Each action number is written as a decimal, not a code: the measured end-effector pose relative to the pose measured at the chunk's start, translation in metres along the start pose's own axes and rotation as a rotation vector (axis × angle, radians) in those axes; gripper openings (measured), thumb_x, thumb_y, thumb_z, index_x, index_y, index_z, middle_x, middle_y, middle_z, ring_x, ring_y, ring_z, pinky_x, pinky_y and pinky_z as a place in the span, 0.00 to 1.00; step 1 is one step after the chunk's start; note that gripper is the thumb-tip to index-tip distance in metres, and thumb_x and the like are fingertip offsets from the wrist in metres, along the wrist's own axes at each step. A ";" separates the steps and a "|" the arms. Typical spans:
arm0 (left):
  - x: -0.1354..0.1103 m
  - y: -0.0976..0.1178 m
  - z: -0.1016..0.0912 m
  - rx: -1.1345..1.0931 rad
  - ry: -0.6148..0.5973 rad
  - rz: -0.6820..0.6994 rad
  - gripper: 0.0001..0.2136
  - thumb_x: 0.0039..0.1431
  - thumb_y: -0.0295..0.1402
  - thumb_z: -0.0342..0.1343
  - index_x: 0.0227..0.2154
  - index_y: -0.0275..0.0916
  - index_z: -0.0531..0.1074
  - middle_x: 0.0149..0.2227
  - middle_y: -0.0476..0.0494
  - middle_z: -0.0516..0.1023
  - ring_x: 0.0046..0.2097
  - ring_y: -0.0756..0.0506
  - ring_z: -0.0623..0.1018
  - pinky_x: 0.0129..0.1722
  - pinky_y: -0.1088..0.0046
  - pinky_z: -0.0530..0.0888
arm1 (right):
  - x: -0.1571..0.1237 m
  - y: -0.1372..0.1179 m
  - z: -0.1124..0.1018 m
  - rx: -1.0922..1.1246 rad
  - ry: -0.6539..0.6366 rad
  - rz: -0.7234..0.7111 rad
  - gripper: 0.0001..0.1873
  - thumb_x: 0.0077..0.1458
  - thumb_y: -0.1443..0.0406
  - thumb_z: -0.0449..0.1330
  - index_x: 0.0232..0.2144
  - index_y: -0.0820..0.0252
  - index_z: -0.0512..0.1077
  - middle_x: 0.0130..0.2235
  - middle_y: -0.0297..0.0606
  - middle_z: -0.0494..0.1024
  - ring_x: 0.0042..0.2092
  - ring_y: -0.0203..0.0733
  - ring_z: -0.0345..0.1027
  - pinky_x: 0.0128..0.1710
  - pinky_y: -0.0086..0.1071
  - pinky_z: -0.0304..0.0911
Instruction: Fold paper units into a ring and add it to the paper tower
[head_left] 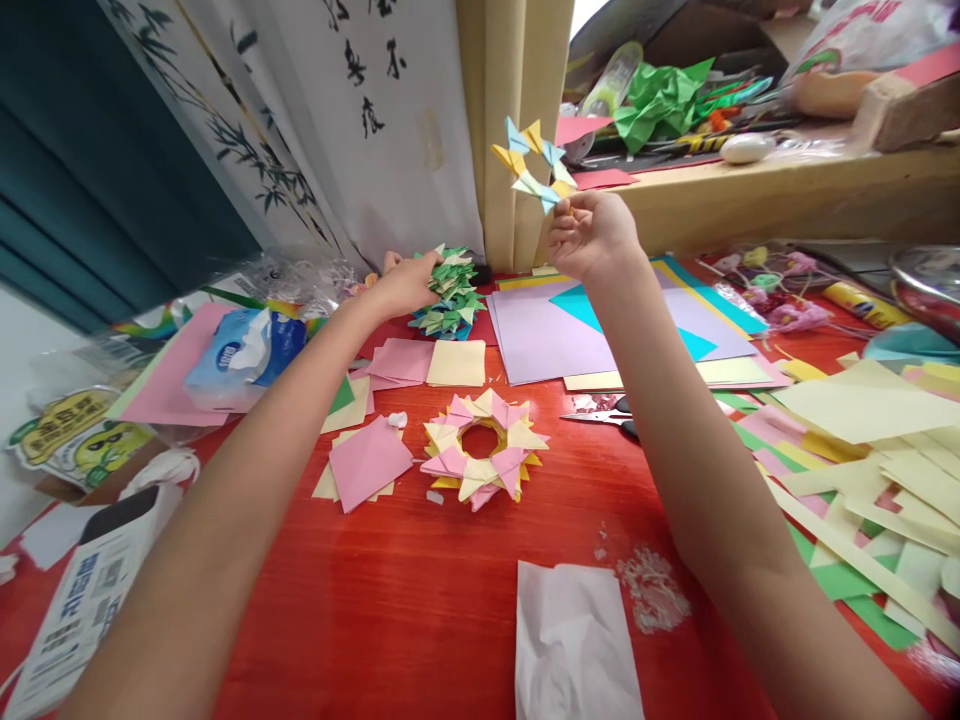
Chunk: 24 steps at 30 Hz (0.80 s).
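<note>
My right hand (pixel 589 232) is raised above the red table (pixel 390 590) and pinches a partly built blue and yellow paper ring (pixel 534 162) by its lower end. My left hand (pixel 409 283) reaches far back and rests with curled fingers on a green and white folded paper wreath (pixel 454 295) by the wall. A finished pink and yellow paper wreath (pixel 484 460) lies flat on the table between my forearms, touched by neither hand.
Pink and yellow paper squares (pixel 367 462) lie left of the wreath, large lilac and cyan sheets (pixel 555 335) behind it. Scissors (pixel 607 415) lie by my right forearm. Yellow and green paper strips (pixel 877 470) cover the right side. A tissue pack (pixel 244 355) sits at left, white paper (pixel 574 640) in front.
</note>
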<state>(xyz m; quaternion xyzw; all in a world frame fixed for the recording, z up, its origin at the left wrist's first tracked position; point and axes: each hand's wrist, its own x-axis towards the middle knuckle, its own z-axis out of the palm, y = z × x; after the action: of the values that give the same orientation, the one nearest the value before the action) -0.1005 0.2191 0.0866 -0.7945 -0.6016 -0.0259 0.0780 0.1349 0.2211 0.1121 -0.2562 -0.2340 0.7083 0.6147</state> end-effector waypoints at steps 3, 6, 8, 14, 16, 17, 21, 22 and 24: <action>0.000 0.011 0.006 0.018 -0.064 0.028 0.25 0.47 0.38 0.52 0.50 0.39 0.60 0.35 0.42 0.74 0.43 0.38 0.70 0.48 0.60 0.57 | -0.001 -0.001 0.000 0.009 0.004 0.008 0.11 0.52 0.72 0.50 0.23 0.56 0.52 0.19 0.27 0.59 0.17 0.27 0.45 0.13 0.22 0.47; -0.001 0.021 0.014 0.069 -0.160 0.049 0.27 0.45 0.40 0.54 0.49 0.37 0.60 0.36 0.41 0.73 0.43 0.37 0.70 0.47 0.60 0.57 | -0.003 -0.001 0.002 0.005 0.022 0.000 0.11 0.53 0.72 0.49 0.22 0.57 0.51 0.19 0.27 0.59 0.17 0.26 0.44 0.12 0.20 0.46; -0.002 0.023 0.017 0.090 -0.157 0.060 0.26 0.45 0.40 0.54 0.49 0.36 0.60 0.39 0.39 0.73 0.44 0.37 0.70 0.46 0.60 0.57 | -0.004 0.000 0.002 0.004 0.021 0.002 0.12 0.53 0.72 0.49 0.22 0.57 0.51 0.18 0.26 0.59 0.17 0.26 0.44 0.11 0.19 0.45; -0.004 0.015 0.010 0.085 -0.092 0.050 0.26 0.45 0.34 0.53 0.50 0.37 0.59 0.37 0.41 0.74 0.42 0.38 0.70 0.47 0.60 0.57 | 0.005 0.001 -0.003 -0.017 -0.006 -0.025 0.14 0.51 0.72 0.52 0.21 0.56 0.50 0.18 0.26 0.60 0.16 0.28 0.47 0.13 0.23 0.48; -0.005 0.011 0.008 0.067 -0.076 0.020 0.27 0.44 0.35 0.54 0.50 0.38 0.60 0.35 0.41 0.74 0.44 0.37 0.69 0.48 0.60 0.57 | 0.004 0.000 -0.002 0.010 0.002 -0.017 0.13 0.51 0.73 0.51 0.22 0.56 0.51 0.18 0.27 0.60 0.16 0.28 0.47 0.14 0.23 0.48; -0.005 0.009 0.007 0.049 -0.067 0.000 0.27 0.43 0.36 0.54 0.50 0.38 0.61 0.35 0.41 0.74 0.45 0.36 0.68 0.48 0.60 0.57 | 0.002 0.000 -0.001 0.027 0.009 -0.004 0.12 0.51 0.73 0.49 0.22 0.56 0.51 0.18 0.27 0.60 0.17 0.28 0.47 0.14 0.23 0.47; -0.010 0.005 0.009 -0.020 -0.123 -0.043 0.29 0.42 0.38 0.55 0.51 0.40 0.60 0.36 0.40 0.73 0.46 0.35 0.67 0.48 0.58 0.59 | -0.007 -0.001 0.004 0.049 0.020 0.032 0.11 0.52 0.73 0.47 0.22 0.57 0.51 0.18 0.27 0.59 0.17 0.26 0.46 0.13 0.20 0.45; -0.011 0.006 0.009 -0.030 -0.152 -0.038 0.30 0.42 0.39 0.55 0.52 0.39 0.59 0.38 0.40 0.73 0.46 0.35 0.67 0.48 0.58 0.59 | -0.008 -0.001 0.005 0.042 0.020 0.033 0.11 0.53 0.73 0.47 0.22 0.57 0.50 0.19 0.26 0.59 0.17 0.25 0.47 0.13 0.19 0.44; -0.012 0.007 0.008 -0.069 -0.180 -0.013 0.33 0.41 0.40 0.56 0.53 0.38 0.58 0.41 0.37 0.71 0.48 0.33 0.66 0.48 0.57 0.59 | -0.010 -0.001 0.006 0.026 0.022 0.028 0.12 0.54 0.72 0.46 0.22 0.57 0.49 0.19 0.26 0.59 0.17 0.25 0.47 0.13 0.19 0.44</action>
<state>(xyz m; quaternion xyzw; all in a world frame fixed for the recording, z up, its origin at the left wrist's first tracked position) -0.0981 0.2067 0.0768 -0.7919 -0.6102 0.0244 -0.0041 0.1323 0.2112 0.1181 -0.2593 -0.2146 0.7171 0.6103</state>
